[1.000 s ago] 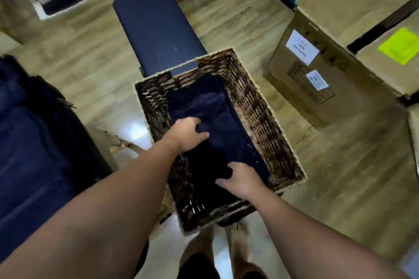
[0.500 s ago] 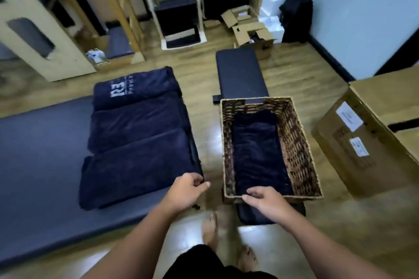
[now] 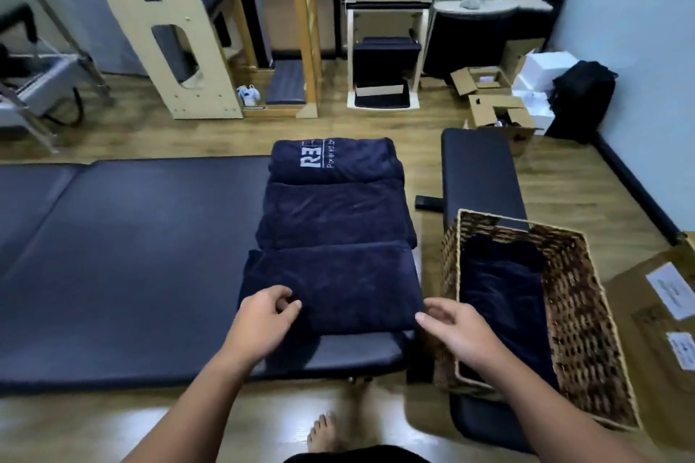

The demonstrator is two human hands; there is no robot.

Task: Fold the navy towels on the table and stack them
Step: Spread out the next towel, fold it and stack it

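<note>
navy towels, folded: three lay in a row on the padded table [image 3: 131, 237], toward its right end. nearest towel [image 3: 331, 286] sat at the table's front edge; middle towel [image 3: 334, 214] lay just behind it, touching; far towel [image 3: 333, 160] carried white lettering on top. a fourth navy towel [image 3: 504, 297] lay flat inside the wicker basket [image 3: 579, 312], which stood on a dark padded bench [image 3: 479, 169] to the right of the table.

left hand [image 3: 263, 319]: at the nearest towel's front left corner, fingers curled, thumb and fingertips touching the cloth; whether they pinched it could not be told.
right hand [image 3: 451, 327]: beside the same towel's front right corner, fingers loosely spread, holding nothing.

surroundings: wooden floor [image 3: 376, 128], open cardboard boxes [image 3: 496, 113] by the far wall, a bare foot [image 3: 323, 436] below the table edge.
</note>
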